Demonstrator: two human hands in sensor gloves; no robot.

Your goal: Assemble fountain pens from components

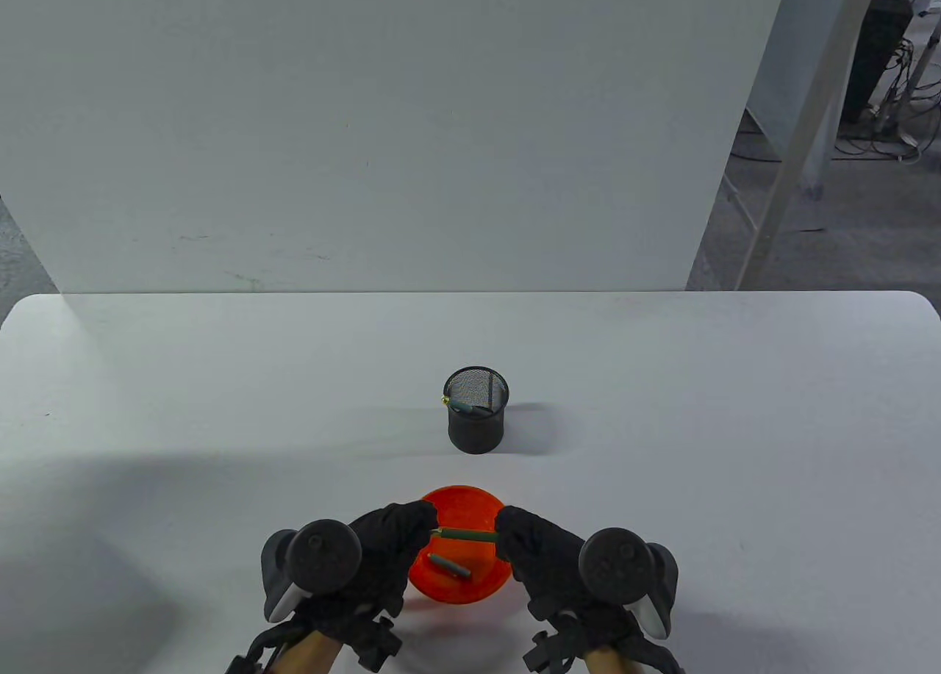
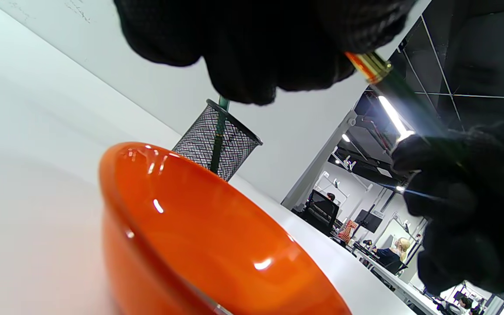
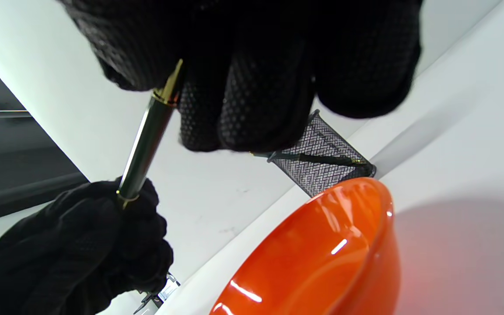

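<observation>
A green pen (image 1: 466, 533) lies level, left to right, over an orange bowl (image 1: 470, 503), left hand (image 1: 382, 549) and right hand (image 1: 540, 553) gripping its ends.

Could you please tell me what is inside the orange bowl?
One grey pen part lies inside the orange bowl. Both hands and the green pen barrel they hold cover some of its floor.

The white table (image 1: 220, 409) is carrying a black mesh pen cup (image 1: 476, 420) and, nearer the front edge, an orange bowl (image 1: 459, 505).
</observation>
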